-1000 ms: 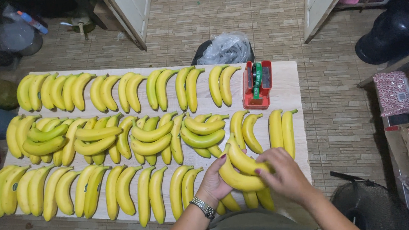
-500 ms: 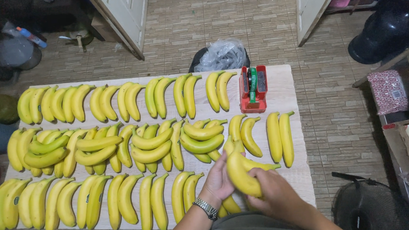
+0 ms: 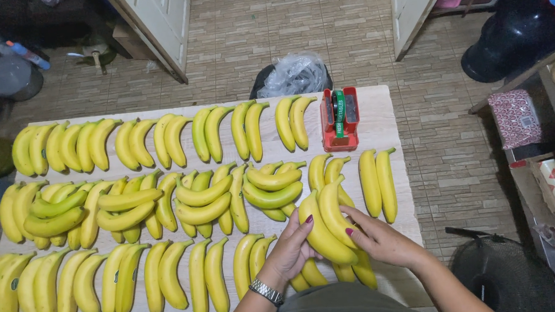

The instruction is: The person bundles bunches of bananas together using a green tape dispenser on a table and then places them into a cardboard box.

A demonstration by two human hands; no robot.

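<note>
glossy bananas (image 3: 323, 227), pale matt wooden table (image 3: 388, 120)

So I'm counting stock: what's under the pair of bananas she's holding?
Under the held pair of bananas, gripped by the left hand and right hand, lie more bananas on the table. Three or four ends show; the rest is covered.

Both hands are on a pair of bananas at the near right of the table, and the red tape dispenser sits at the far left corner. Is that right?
Not quite. The head view shows the red tape dispenser at the far right of the table, not the far left corner. The rest holds: the left hand and right hand are both on a pair of bananas at the near right.
</note>
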